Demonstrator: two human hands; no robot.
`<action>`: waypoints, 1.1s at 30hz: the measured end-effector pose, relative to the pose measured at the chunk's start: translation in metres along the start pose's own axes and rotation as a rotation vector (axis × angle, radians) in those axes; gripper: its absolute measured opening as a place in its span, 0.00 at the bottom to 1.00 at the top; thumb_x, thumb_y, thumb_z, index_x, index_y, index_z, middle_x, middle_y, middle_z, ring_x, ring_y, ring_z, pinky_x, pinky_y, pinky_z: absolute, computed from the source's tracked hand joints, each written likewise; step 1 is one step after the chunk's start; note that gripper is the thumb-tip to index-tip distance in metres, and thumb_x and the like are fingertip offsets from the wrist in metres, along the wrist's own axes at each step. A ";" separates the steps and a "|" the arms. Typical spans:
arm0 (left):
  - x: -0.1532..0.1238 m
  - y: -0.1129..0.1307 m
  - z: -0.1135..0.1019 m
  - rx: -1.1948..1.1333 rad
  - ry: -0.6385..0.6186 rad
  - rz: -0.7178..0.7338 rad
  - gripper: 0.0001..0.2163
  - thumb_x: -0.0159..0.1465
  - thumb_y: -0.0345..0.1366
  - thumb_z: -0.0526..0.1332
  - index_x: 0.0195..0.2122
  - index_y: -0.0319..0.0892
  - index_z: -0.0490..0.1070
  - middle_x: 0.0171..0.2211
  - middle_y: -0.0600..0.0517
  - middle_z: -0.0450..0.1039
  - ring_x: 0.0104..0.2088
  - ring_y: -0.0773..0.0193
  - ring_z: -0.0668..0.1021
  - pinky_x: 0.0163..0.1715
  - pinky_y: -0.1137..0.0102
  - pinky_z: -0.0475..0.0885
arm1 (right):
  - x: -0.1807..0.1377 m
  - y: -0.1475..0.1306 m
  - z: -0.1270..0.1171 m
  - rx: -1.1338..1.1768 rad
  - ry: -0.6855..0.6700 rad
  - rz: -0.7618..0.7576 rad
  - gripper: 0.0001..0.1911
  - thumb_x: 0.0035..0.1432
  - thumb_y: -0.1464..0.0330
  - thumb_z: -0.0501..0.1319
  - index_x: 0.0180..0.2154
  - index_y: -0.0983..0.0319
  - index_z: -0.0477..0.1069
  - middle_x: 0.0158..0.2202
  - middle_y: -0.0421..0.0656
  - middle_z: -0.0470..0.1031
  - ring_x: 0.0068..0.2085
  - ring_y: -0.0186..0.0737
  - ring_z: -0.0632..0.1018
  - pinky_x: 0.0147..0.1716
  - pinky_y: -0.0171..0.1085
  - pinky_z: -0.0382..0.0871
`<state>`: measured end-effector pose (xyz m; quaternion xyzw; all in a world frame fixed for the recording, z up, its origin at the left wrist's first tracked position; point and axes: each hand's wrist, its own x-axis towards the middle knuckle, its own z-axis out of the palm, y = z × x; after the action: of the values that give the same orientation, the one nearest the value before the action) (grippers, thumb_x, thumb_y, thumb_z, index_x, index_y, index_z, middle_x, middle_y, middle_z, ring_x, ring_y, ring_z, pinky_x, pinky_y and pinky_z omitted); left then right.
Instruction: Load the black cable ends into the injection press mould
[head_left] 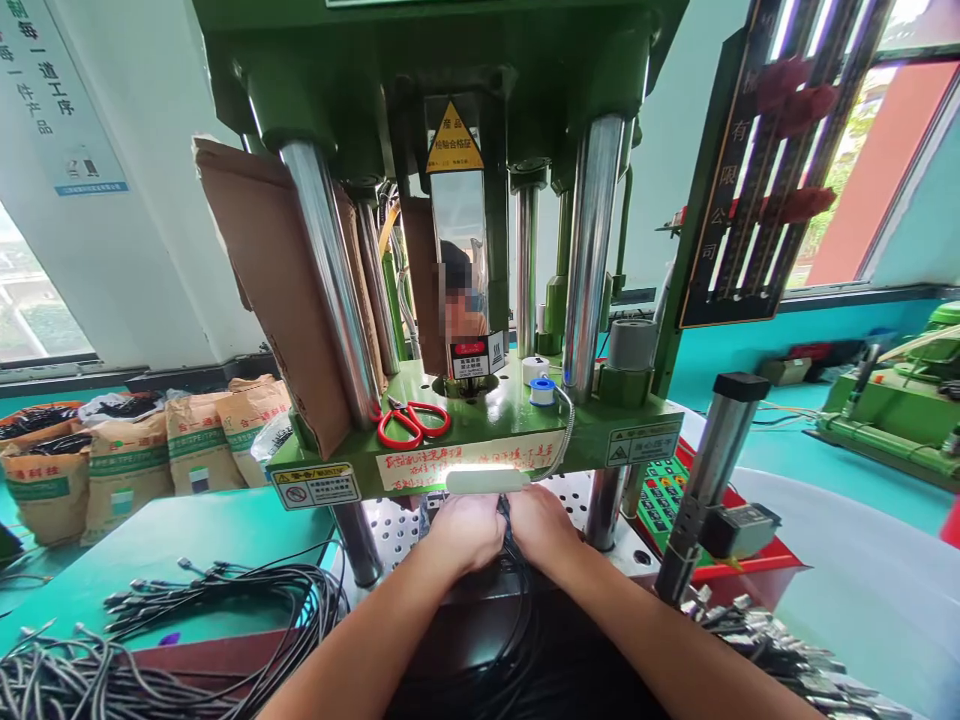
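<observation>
My left hand [471, 528] and my right hand [541, 522] are close together under the front plate of a green press [315, 455]. Both are closed, with fingers curled around black cables [523, 600] that hang down between them toward my lap. The cable ends and most of my fingertips are hidden by my hands. Just behind lies a perforated metal bed [390, 525]. Above my knuckles a lit white lamp bar [487, 482] crosses the plate's edge.
Red-handled scissors [412, 425] and a blue-and-white tape spool [542, 391] rest on the press plate. Black cables [225, 610] heap on the green table at left; more cables with metal connectors [780, 650] lie at right. A metal post [709, 480] stands beside my right arm.
</observation>
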<state>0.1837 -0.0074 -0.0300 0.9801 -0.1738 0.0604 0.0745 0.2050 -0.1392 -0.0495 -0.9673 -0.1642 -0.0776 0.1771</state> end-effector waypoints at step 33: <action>-0.038 -0.040 0.013 0.020 0.099 -0.218 0.28 0.58 0.32 0.49 0.61 0.34 0.60 0.61 0.43 0.60 0.61 0.56 0.63 0.64 0.61 0.50 | -0.002 0.009 0.003 0.025 0.049 -0.234 0.18 0.67 0.67 0.46 0.44 0.65 0.73 0.45 0.47 0.74 0.48 0.43 0.72 0.51 0.38 0.60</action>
<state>0.1637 0.0397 -0.0531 0.9897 -0.0615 0.1017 0.0796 0.2067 -0.1463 -0.0558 -0.9371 -0.2725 -0.1192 0.1826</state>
